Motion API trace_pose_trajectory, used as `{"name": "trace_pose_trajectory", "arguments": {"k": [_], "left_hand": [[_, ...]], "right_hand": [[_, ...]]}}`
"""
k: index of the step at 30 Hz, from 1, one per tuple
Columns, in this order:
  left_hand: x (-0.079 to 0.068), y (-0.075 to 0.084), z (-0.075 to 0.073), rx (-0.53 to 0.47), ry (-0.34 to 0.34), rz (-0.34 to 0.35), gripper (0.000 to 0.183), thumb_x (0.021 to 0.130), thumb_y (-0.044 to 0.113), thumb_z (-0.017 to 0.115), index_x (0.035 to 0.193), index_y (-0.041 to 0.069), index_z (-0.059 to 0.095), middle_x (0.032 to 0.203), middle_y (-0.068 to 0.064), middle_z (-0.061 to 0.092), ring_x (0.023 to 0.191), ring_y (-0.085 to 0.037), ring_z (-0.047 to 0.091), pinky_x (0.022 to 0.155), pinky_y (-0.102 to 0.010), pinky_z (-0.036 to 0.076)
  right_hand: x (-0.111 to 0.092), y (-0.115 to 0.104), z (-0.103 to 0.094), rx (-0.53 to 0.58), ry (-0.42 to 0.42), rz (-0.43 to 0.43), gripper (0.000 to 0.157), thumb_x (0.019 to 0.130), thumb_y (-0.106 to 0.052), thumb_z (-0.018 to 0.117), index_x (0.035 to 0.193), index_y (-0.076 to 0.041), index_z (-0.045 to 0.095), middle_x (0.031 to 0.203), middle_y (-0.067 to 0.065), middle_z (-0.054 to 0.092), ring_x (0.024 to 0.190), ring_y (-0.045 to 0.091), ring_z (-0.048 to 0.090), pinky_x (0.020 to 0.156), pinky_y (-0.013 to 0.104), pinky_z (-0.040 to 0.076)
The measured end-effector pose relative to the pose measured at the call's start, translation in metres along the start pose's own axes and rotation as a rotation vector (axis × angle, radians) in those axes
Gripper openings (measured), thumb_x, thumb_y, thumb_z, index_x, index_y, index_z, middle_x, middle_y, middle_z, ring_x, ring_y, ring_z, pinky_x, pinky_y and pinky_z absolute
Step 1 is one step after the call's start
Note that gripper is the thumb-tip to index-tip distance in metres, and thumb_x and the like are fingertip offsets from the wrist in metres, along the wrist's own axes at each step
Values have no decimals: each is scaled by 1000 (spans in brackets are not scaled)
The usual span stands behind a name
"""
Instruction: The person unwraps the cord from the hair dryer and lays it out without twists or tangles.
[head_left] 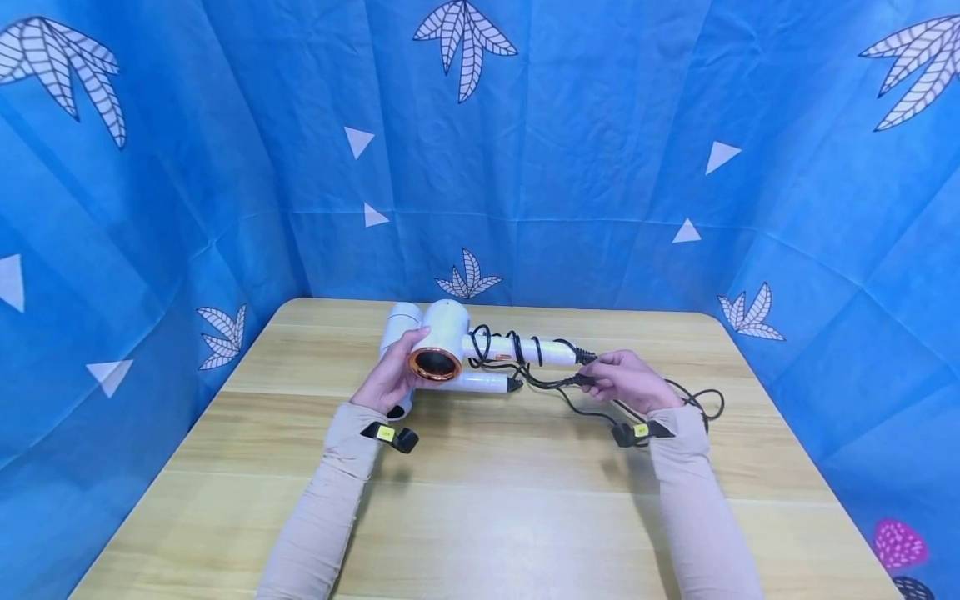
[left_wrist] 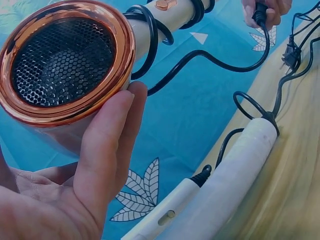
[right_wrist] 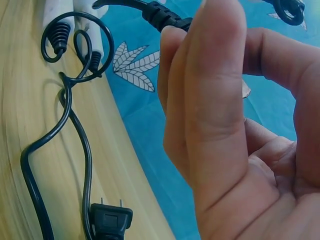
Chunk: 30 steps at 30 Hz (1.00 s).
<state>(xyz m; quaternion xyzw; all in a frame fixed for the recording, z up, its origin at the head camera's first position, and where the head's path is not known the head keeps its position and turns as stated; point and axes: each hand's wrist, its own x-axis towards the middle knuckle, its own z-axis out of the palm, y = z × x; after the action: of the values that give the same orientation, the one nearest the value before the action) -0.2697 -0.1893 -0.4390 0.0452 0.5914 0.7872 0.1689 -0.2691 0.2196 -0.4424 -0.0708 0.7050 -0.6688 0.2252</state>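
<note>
My left hand (head_left: 390, 375) holds a white hair dryer (head_left: 447, 323) by its barrel, over the table. Its copper-ringed mesh end (left_wrist: 62, 62) faces me, with the thumb and fingers round the housing. Black cord (head_left: 515, 343) is looped several times about the dryer's handle (head_left: 558, 352), which points right. My right hand (head_left: 628, 382) pinches the black ribbed plug end (right_wrist: 162, 16) of a cord between thumb and fingers, to the right of the handle. The plug's prongs are hidden by that hand.
Beneath the held dryer, more white hair dryers lie on the wooden table (head_left: 480, 500), their handles (left_wrist: 240, 185) side by side. Their black cords (right_wrist: 32, 175) run right in loose loops. A two-pin plug (right_wrist: 111, 220) lies there. Blue patterned cloth (head_left: 585, 125) hangs around the table.
</note>
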Motion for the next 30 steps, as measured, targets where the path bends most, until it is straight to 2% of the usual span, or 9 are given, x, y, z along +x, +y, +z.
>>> {"name": "trace_pose_trajectory", "arguments": {"k": [4, 8, 12, 16, 25, 30], "left_hand": [[1, -2, 2, 14, 5, -3, 63, 102, 43, 47, 148, 2, 34, 109, -2, 67, 92, -14, 74, 83, -37, 66], [2, -3, 4, 21, 3, -13, 62, 102, 43, 46, 147, 2, 34, 109, -2, 66, 91, -14, 74, 82, -36, 66], [3, -4, 6, 31, -6, -28, 65, 102, 44, 46, 150, 1, 31, 109, -2, 64, 89, -14, 74, 81, -34, 65], [3, -5, 7, 43, -25, -23, 66, 102, 42, 44, 151, -1, 32, 107, -2, 64, 88, -13, 73, 78, -32, 65], [5, -7, 7, 51, -31, -22, 60, 102, 42, 45, 146, 1, 37, 104, 0, 67, 87, -14, 74, 77, -33, 65], [6, -9, 7, 55, -37, -17, 55, 102, 41, 46, 141, 2, 40, 101, 0, 69, 85, -14, 75, 75, -32, 65]], "right_hand": [[-1, 0, -4, 48, 35, -3, 13, 103, -3, 54, 106, 0, 66, 83, 6, 76, 67, 5, 68, 63, 15, 60], [-2, 0, -8, 107, 90, -33, 19, 105, -3, 49, 101, -6, 68, 83, 4, 74, 69, 6, 70, 66, 16, 61], [-2, -1, -11, 152, 148, -71, 24, 105, -4, 52, 95, -11, 72, 84, 1, 73, 68, 4, 68, 67, 14, 61], [-3, -2, -13, 184, 191, -103, 22, 106, -6, 53, 96, -12, 71, 87, 0, 72, 69, 3, 66, 68, 13, 61], [-8, -6, -17, 278, 217, -123, 21, 107, -8, 53, 98, -13, 71, 91, 0, 74, 81, 6, 71, 76, 14, 62], [-9, -8, -18, 345, 239, -161, 23, 107, -8, 52, 98, -12, 72, 90, 1, 75, 79, 6, 71, 76, 15, 62]]}}
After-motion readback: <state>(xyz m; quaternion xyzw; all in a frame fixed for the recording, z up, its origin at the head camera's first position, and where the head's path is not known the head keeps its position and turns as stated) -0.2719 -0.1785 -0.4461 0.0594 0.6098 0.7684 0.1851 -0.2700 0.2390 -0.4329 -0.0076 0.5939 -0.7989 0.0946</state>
